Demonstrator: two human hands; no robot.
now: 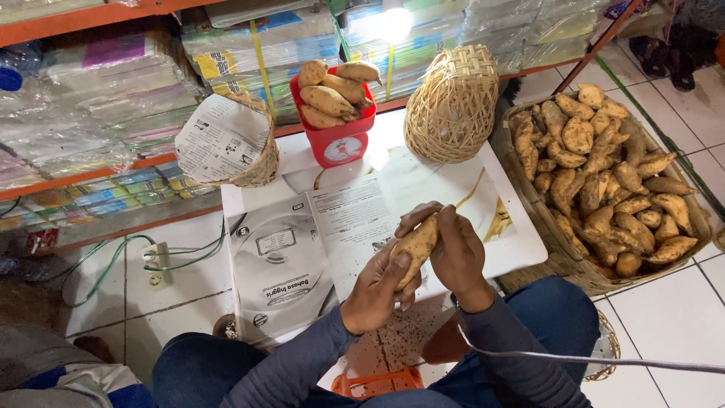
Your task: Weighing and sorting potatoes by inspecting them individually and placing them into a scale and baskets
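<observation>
Shelves (91, 83) fill the back wall, orange-painted boards stacked with plastic-wrapped bundles, and white floor tiles (672, 317) run out below. Big shallow woven basket (547, 219) on the right, heaped with knobbly tan sweet potatoes (604, 181). White low table (521, 234) in the middle, papered over with printed sheets (302, 249). Two woven baskets sit at its far edge: a domed one (453, 106) tipped over, open-weave, and a smaller one (249, 162) lined with newsprint. Between them, a red plastic kitchen scale (336, 140), its tray piled with more smooth, tapered potatoes. And front and centre, one long sweet potato (415, 245) held above the table (dusty skin, pointed end up): left hand (377, 291) cupped around its lower half, right hand (457, 253) wrapped over the top, fingers of both curled snug on it. Specks of dirt dot the paper below.
</observation>
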